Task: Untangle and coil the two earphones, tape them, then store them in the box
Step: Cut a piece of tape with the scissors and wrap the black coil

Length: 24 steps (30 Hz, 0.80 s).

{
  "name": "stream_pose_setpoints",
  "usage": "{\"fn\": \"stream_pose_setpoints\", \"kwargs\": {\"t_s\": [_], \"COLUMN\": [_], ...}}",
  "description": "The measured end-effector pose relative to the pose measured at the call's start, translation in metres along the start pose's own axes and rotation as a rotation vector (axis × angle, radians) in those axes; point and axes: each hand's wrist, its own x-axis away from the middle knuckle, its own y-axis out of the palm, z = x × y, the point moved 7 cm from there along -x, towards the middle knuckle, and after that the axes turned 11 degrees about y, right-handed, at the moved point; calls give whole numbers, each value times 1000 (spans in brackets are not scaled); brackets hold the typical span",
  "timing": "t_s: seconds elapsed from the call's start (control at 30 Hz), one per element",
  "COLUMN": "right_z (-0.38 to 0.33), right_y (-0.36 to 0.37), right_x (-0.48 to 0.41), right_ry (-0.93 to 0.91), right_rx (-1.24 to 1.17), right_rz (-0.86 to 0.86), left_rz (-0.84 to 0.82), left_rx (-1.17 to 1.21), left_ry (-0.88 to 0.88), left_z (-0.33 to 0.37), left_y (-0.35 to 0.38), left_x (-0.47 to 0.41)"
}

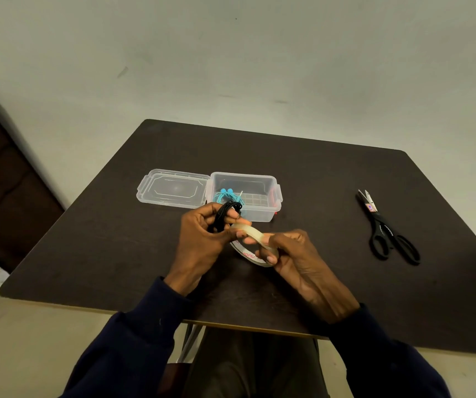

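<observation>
The left hand [202,239] has a closed grip. Its fingers curl round the black earphone [223,216], bunched into a coil just below the centre of the frame, and its thumb and forefinger also seem to pinch the loose end of the tape. The right hand [294,254] grips the tape roll [255,242], fingers hooked through and round the ring, right beside the left hand and just above the worktop [331,182].

The coil looks light, soft and springy. I judge it will spread open if the hold slackens, so it is best pinched across all its loops at one spot, leaving a bare stretch for the tape. The tape is thin, sticky and apt to fold on itself, so the strip should be kept taut between the hands.

The blue earphone [225,195] lies coiled in the clear box [272,209] directly above the hands, with the lid [173,189] laid open to its left. The scissors [386,228] lie at centre right, well apart from both hands.
</observation>
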Motion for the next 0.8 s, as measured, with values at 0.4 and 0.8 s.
{"fn": "stream_pose_setpoints", "kwargs": {"t_s": [0.4, 0.8], "right_z": [1, -6], "right_y": [0, -2], "right_x": [4, 0], "right_ry": [13, 19], "right_rx": [5, 82], "right_rz": [123, -96], "left_rz": [-34, 73], "left_rx": [-45, 160], "left_ry": [24, -120], "left_z": [1, -7], "left_y": [1, -4], "left_x": [0, 4]}}
